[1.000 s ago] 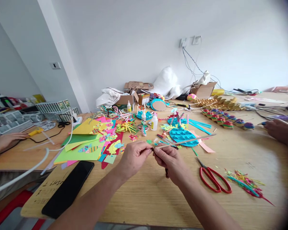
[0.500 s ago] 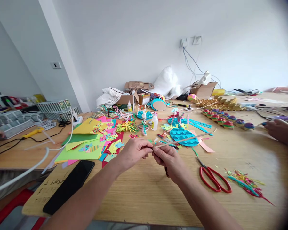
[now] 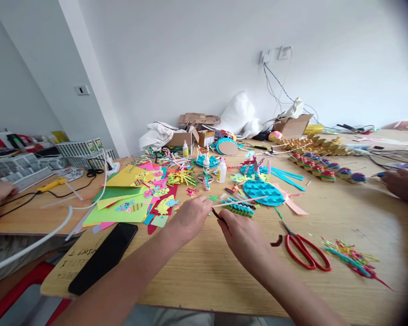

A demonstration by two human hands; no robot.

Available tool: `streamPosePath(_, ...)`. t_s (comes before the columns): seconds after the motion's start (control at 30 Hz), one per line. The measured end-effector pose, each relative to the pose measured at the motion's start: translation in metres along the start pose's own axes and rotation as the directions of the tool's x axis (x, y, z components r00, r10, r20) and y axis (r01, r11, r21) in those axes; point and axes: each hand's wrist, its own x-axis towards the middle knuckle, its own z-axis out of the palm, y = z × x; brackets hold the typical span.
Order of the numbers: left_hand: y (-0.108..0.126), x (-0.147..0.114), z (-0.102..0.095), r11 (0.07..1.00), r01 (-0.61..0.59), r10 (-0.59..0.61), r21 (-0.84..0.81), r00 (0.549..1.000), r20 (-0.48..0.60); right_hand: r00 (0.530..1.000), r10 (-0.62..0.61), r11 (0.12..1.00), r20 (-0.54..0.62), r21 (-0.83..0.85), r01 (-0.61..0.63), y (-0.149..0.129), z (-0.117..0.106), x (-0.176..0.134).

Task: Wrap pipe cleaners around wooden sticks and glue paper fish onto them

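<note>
Pinched between the fingers of my left hand (image 3: pixel 192 219) is a thin pale wooden stick (image 3: pixel 241 202), which points right and slightly up. My right hand (image 3: pixel 243 237) grips a dark brown fuzzy strip (image 3: pixel 219 216), like a pipe cleaner, whose end meets the stick close to my left fingertips. Whether it wraps around the stick is hidden. A dark brown curved piece (image 3: pixel 276 241) shows to the right of my right hand; I cannot tell if it joins the held strip. Red-handled scissors (image 3: pixel 306 251) lie beside it, blades half apart.
Beyond my hands lie braided blue and green pieces (image 3: pixel 240 208) and a blue egg-carton sheet (image 3: pixel 263 193). Glue bottles (image 3: pixel 221 171) stand further back. Coloured paper (image 3: pixel 122 203) and a black phone (image 3: pixel 104 258) are at left, colourful trimmings (image 3: pixel 353 258) at right. Other people's hands (image 3: pixel 403 183) appear at both sides.
My right hand has left the stick, moved slightly down and now holds the dark strip. The stick's angle has flattened. The dark curved piece has come into sight beside the scissors.
</note>
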Motion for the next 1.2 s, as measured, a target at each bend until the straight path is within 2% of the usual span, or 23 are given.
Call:
streamPosePath(0.1, 0.007, -0.005, -0.004, 0.995, -0.092, 0.09, 0.044, 0.994, 0.062, 0.991, -0.089, 0.976, 0.101, -0.192, 0.107, -0.002, -0.019, -0.003)
streamPosePath(0.17, 0.011, -0.008, -0.005, 0.979, -0.197, 0.195, 0.047, 0.979, 0.053, 0.973, -0.155, 0.95, 0.169, -0.245, 0.194, 0.0, -0.033, -0.002)
streamPosePath(0.23, 0.014, -0.011, -0.007, 0.944, -0.326, 0.324, 0.044, 0.945, 0.04, 0.949, -0.206, 0.934, 0.237, -0.243, 0.263, 0.005, -0.048, 0.003)
streamPosePath(0.3, 0.015, -0.014, -0.011, 0.882, -0.471, 0.47, 0.008, 0.882, 0.033, 0.908, -0.287, 0.935, 0.304, -0.118, 0.335, 0.015, -0.06, 0.009)
streamPosePath(0.37, 0.015, -0.018, -0.018, 0.818, -0.564, 0.567, -0.114, 0.824, -0.009, 0.838, -0.375, 0.927, 0.396, 0.159, 0.34, 0.027, -0.068, 0.015)
streamPosePath(0.4, 0.015, -0.021, -0.022, 0.801, -0.56, 0.562, -0.212, 0.825, -0.06, 0.802, -0.419, 0.898, 0.425, 0.326, 0.296, 0.033, -0.07, 0.017)
streamPosePath(0.43, 0.016, -0.023, -0.025, 0.789, -0.518, 0.509, -0.329, 0.852, -0.12, 0.784, -0.453, 0.847, 0.424, 0.479, 0.23, 0.037, -0.07, 0.018)
streamPosePath(0.47, 0.016, -0.024, -0.027, 0.768, -0.445, 0.415, -0.46, 0.893, -0.172, 0.792, -0.464, 0.781, 0.398, 0.605, 0.154, 0.04, -0.067, 0.019)
streamPosePath(0.53, 0.018, -0.026, -0.026, 0.656, -0.255, 0.152, -0.71, 0.966, -0.207, 0.861, -0.414, 0.635, 0.295, 0.771, 0.041, 0.04, -0.055, 0.018)
streamPosePath(0.6, 0.019, -0.024, -0.02, 0.499, -0.095, -0.092, -0.862, 0.983, -0.161, 0.939, -0.293, 0.545, 0.182, 0.838, 0.008, 0.033, -0.037, 0.017)
streamPosePath(0.63, 0.019, -0.022, -0.017, 0.448, -0.04, -0.189, -0.893, 0.972, -0.138, 0.968, -0.233, 0.529, 0.09, 0.848, 0.048, 0.028, -0.028, 0.016)
streamPosePath(0.67, 0.017, -0.02, -0.012, 0.431, -0.009, -0.261, -0.902, 0.956, -0.134, 0.981, -0.193, 0.563, 0.016, 0.82, 0.097, 0.023, -0.019, 0.016)
streamPosePath(0.73, 0.012, -0.015, -0.005, 0.492, 0.029, -0.344, -0.87, 0.925, -0.164, 0.984, -0.145, 0.712, -0.104, 0.68, 0.176, 0.012, -0.005, 0.015)
streamPosePath(0.8, 0.005, -0.011, 0.001, 0.639, 0.054, -0.352, -0.767, 0.908, -0.229, 0.976, -0.146, 0.856, -0.161, 0.475, 0.206, 0.004, 0.003, 0.014)
streamPosePath(0.9, -0.004, -0.008, 0.006, 0.873, 0.051, -0.237, -0.486, 0.913, -0.331, 0.978, -0.175, 0.966, -0.11, 0.171, 0.193, -0.002, 0.005, 0.013)
streamPosePath(0.97, -0.008, -0.008, 0.008, 0.954, 0.034, -0.132, -0.298, 0.939, -0.317, 0.983, -0.184, 0.983, -0.026, 0.007, 0.184, -0.002, 0.002, 0.013)
streamPosePath(1.1, -0.008, -0.012, 0.002, 0.999, 0.005, -0.01, -0.039, 0.993, -0.117, 0.971, -0.212, 0.958, 0.108, -0.174, 0.228, 0.0, -0.016, 0.011)
streamPosePath(1.2, -0.005, -0.017, -0.009, 0.989, -0.146, 0.146, 0.032, 0.989, -0.004, 0.952, -0.249, 0.94, 0.178, -0.195, 0.282, 0.004, -0.038, 0.014)
